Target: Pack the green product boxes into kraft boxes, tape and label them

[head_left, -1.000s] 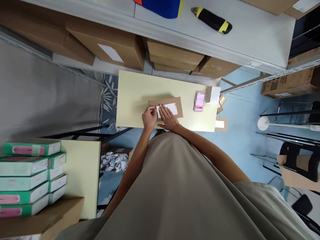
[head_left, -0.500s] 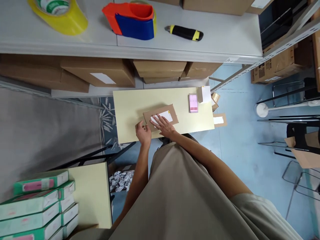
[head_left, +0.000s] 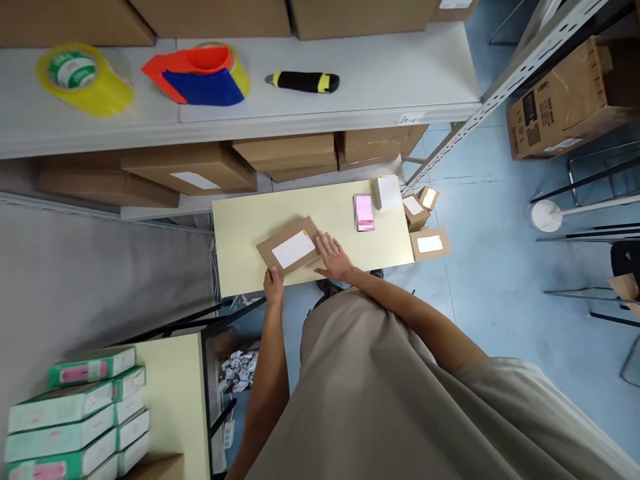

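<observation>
On the pale yellow counter (head_left: 240,227), our left hand (head_left: 273,287) pinches the near corner of the cardboard box (head_left: 287,235); our right hand (head_left: 334,259) rests against its right end, fingers extended. That palm has just slid off the white label (head_left: 293,249) and the box has turned, leaving the label uncovered and, we judge, flat. Beyond, we see a blurred pink item (head_left: 365,212), a white box (head_left: 389,193) and, on the shelf (head_left: 380,80), a cutter (head_left: 303,81).

You wear a loose, plain grey-brown shirt (head_left: 360,387), creased in long, soft folds. Its right sleeve (head_left: 520,393) is short and looks paler than the front. Your left hand (head_left: 273,287), right hand (head_left: 337,259) and forearms (head_left: 420,319) are bare. Your dark shoes (head_left: 327,288) show only in part.
</observation>
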The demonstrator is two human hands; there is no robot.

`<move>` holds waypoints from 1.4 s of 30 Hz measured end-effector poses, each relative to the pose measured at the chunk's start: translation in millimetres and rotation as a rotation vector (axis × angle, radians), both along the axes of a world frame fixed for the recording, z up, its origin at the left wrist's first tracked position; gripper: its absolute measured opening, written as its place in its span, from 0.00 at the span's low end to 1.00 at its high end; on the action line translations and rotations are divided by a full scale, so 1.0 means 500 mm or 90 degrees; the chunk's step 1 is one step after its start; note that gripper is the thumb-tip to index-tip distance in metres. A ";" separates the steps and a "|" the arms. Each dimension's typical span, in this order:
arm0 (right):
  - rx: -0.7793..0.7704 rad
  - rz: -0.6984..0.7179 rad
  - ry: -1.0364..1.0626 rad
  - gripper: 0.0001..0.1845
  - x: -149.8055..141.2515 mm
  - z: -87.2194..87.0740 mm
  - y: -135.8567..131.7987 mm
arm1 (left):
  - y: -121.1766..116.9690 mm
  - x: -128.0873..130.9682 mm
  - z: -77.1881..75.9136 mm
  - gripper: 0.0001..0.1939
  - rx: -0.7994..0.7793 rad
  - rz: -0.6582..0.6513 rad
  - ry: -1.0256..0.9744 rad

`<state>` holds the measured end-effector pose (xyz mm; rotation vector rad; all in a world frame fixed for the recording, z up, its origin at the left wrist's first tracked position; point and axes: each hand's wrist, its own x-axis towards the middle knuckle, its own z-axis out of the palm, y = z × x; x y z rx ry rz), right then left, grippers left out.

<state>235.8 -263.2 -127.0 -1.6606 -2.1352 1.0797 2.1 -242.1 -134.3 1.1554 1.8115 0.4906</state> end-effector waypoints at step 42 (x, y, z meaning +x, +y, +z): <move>-0.141 -0.916 0.107 0.34 0.993 0.006 -0.459 | -0.133 1.042 0.038 0.16 -0.241 -0.399 -0.038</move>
